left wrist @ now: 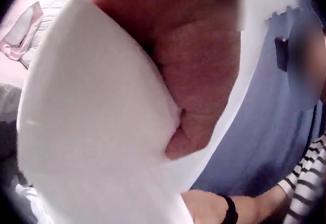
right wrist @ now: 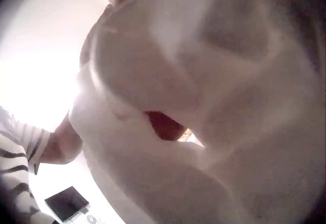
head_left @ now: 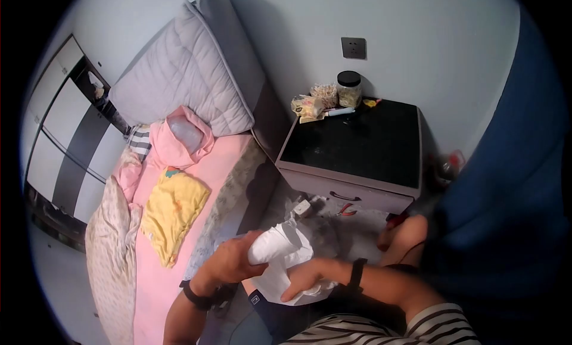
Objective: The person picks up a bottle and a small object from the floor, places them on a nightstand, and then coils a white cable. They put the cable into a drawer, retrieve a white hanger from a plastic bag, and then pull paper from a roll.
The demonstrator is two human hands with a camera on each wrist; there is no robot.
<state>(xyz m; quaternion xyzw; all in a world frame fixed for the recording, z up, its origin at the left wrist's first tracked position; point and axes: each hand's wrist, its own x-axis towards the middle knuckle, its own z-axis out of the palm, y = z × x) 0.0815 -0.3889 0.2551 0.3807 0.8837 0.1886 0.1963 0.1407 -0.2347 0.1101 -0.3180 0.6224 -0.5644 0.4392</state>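
Observation:
My left hand (head_left: 238, 258) grips a roll of white tissue paper (head_left: 277, 241) above my lap, its fingers wrapped round one side. From the roll a loose sheet (head_left: 274, 280) hangs down to my right hand (head_left: 305, 279), which holds it with the thumb lying on top. Up close in the left wrist view, the roll (left wrist: 97, 107) fills much of the picture beside the palm (left wrist: 198, 56). White paper (right wrist: 244, 107) covers most of the right wrist view and hides nearly all of the right hand's fingers.
Ahead stands a nightstand (head_left: 357, 148) bearing a black-lidded jar (head_left: 349, 90) and small packets. Red-handled pliers (head_left: 346, 210) and a small white box (head_left: 302, 208) lie below it. To the left is a bed with a yellow garment (head_left: 174, 211); a blue curtain (head_left: 506, 196) hangs at right.

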